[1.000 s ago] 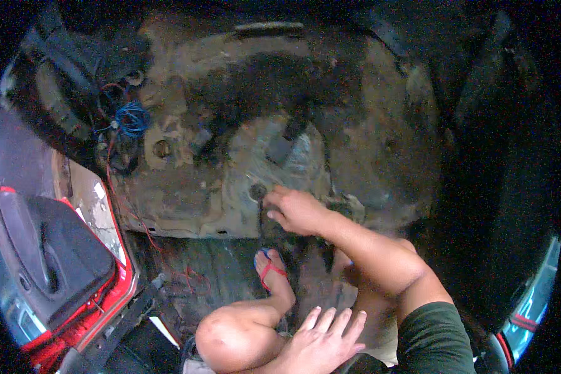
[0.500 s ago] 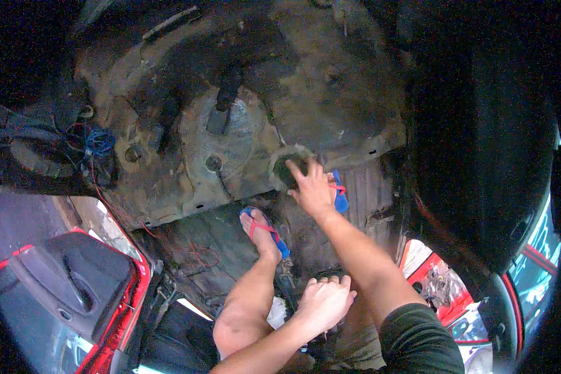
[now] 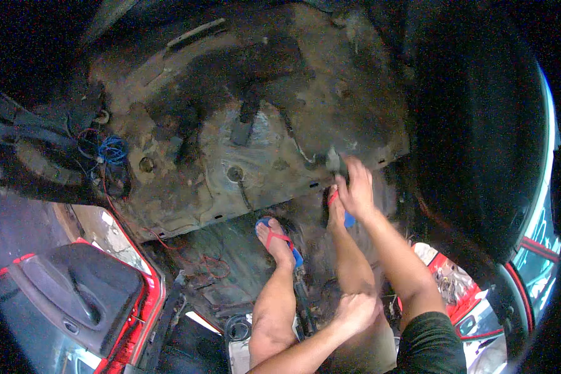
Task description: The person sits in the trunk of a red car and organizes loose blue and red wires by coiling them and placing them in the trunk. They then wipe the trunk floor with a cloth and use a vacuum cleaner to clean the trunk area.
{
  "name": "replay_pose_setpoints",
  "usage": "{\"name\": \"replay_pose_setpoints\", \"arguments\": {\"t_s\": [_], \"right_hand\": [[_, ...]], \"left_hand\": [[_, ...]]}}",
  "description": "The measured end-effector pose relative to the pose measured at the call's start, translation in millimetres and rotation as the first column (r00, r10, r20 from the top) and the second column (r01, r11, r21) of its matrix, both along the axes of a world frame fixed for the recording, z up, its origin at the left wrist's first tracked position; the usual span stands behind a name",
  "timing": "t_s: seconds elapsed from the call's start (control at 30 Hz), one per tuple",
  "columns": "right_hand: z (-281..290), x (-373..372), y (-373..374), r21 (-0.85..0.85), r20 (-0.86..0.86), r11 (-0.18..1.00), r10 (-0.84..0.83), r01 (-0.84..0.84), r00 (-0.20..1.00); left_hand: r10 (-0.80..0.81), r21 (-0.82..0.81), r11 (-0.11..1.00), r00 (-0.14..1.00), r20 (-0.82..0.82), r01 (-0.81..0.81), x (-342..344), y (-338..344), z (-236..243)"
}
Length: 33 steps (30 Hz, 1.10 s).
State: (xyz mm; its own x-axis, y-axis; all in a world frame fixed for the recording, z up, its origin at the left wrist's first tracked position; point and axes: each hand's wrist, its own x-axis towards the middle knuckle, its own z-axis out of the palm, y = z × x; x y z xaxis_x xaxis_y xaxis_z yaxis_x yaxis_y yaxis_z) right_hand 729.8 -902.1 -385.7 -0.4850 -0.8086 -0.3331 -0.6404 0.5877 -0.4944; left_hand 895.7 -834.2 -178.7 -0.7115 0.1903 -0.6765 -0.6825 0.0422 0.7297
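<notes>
Right grip: can't tell if it's grasping the blurred grey piece right against it, near the panel edge. Your left grip is clenched by your right leg. Blue wires at panel's left.

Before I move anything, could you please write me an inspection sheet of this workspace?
Surface: metal panel, stained, with a paler scraped patch.
Job's things: greyish piece beside the right hand; blurred, so I cannot tell whether it is held.
Clutter: dark flat piece on the scraped patch.
Hands: right hand at the panel's near edge; left hand in front of the right leg.
Cables: blue cable bundle at the left; thin red wire below it.
Surroundings: open dark door with red edging, at the left.
</notes>
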Motion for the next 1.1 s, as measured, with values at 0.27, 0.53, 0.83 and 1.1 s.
{"name": "replay_pose_setpoints", "arguments": {"t_s": [0.27,0.53,0.83,1.1], "right_hand": [[-124,-49,-244,-0.199,-0.429,0.954,0.123,-0.226,0.895],[-73,-56,-307,0.302,-0.139,0.792,0.587,-0.531,0.797],[-102,-24,-287,0.244,-0.034,0.837,0.512,-0.490,0.858],[-34,-103,-303,0.025,-0.126,0.849,0.526,-0.528,0.841]], "left_hand": [[0.215,-0.231,0.947,0.975,-0.056,-0.223,-5,-29,-2],[0.775,-0.190,0.628,0.588,0.231,-0.754,22,-176,-18],[0.717,-0.946,-0.055,0.647,-0.261,-0.320,51,-260,-275],[0.741,-0.788,0.208,0.619,-0.260,-0.580,-68,-271,-277]]}}
